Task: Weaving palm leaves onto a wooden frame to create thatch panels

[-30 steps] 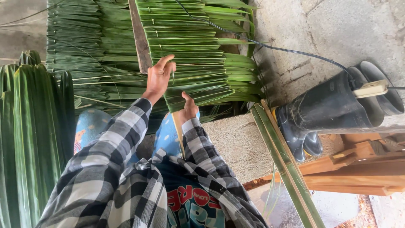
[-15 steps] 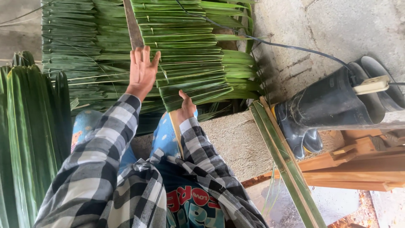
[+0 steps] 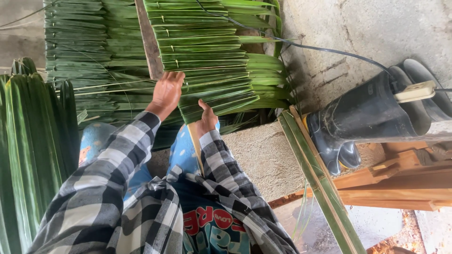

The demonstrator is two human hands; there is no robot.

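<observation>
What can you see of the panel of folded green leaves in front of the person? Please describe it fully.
The panel of folded green leaves is long palm-like strips, folded and laid in overlapping rows, pinned with small pale stitches. A weathered wooden slat crosses it. The left hand lies flat on its lower edge by the slat; the right hand grips its lower edge. It rests over more leaf layers.

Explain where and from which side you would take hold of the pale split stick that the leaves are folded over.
Probably the bare near end of the stick, where it leaves the leaf panel. It points toward the lap, so come from the near side, from the right, beside the right hand. The rest lies under folded leaves; the left hand rests flat on them.
</observation>
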